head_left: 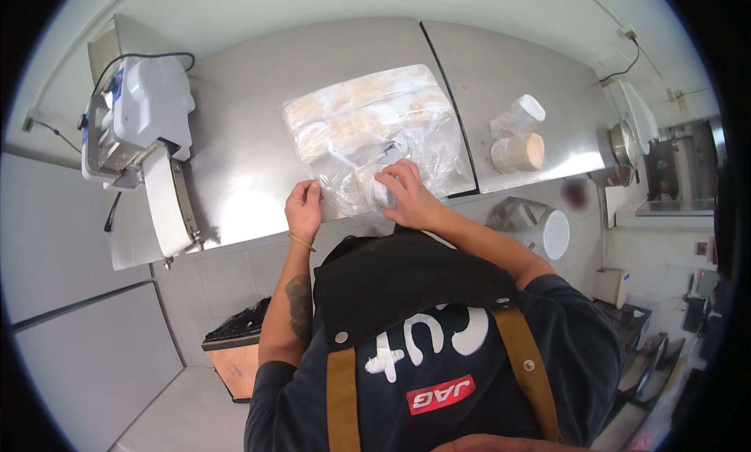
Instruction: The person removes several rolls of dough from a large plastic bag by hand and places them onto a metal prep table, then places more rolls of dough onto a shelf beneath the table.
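A large clear plastic bag point(344, 129) lies on the steel worktable point(250, 84), packed with rows of white and beige cylindrical tubs. At the bag's near left edge, my left hand point(303, 207) is closed, its thumb and finger pinched on the plastic film. My right hand point(412, 197) curls round a whitish tub point(379, 192) at the near side of the bag. Crumpled film lies round this tub, and my fingers hide part of it. Farther right on the table are a beige-filled tub point(516, 153) and a whitish translucent tub point(519, 115), apart from my hands.
A white machine point(152, 108) with a short conveyor point(168, 201) stands at the left end. A dark seam point(461, 127) crosses the table right of the bag. Below the table are a perforated white bin point(554, 234) and a cardboard box point(235, 364). A metal bowl point(623, 144) sits far right.
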The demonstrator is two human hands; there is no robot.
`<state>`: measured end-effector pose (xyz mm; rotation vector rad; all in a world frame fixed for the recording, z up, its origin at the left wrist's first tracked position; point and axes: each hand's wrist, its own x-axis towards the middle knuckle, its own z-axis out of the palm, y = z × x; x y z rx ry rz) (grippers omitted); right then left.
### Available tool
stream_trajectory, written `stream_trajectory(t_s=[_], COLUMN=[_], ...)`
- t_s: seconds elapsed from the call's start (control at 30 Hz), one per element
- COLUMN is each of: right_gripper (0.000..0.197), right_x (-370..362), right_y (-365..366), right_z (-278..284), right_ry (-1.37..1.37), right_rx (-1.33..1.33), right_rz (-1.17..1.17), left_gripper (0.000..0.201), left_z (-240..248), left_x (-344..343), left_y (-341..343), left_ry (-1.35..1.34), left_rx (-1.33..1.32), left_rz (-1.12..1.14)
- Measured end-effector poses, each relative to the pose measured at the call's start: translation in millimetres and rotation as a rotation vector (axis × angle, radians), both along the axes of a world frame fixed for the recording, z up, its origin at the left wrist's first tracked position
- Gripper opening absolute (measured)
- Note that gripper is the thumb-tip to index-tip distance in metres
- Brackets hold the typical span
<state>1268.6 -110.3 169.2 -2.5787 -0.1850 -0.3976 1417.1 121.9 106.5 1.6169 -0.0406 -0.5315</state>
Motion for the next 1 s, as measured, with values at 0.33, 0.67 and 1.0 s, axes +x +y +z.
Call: stream_trajectory(t_s=[0.33, 0.67, 1.0], right_gripper=[0.074, 0.085, 0.082], right_x=[-39, -111, -246], right_y=[-12, -47, -188], right_z=[27, 88, 98], right_ry=[-0.189, -0.209, 0.097], right_rx=[-0.138, 0.831, 0.088], right_rz=[0.128, -0.550, -1.091], left_gripper=[0.038, 0.044, 0.043], left_z=[138, 53, 73], left_x=[0, 25, -59], left_y=[-46, -38, -66], left_ry=[-0.881, -1.072, -1.210], left_rx=[-0.050, 0.779, 0.608], left_rz=[-0.556, -1.046, -0.813])
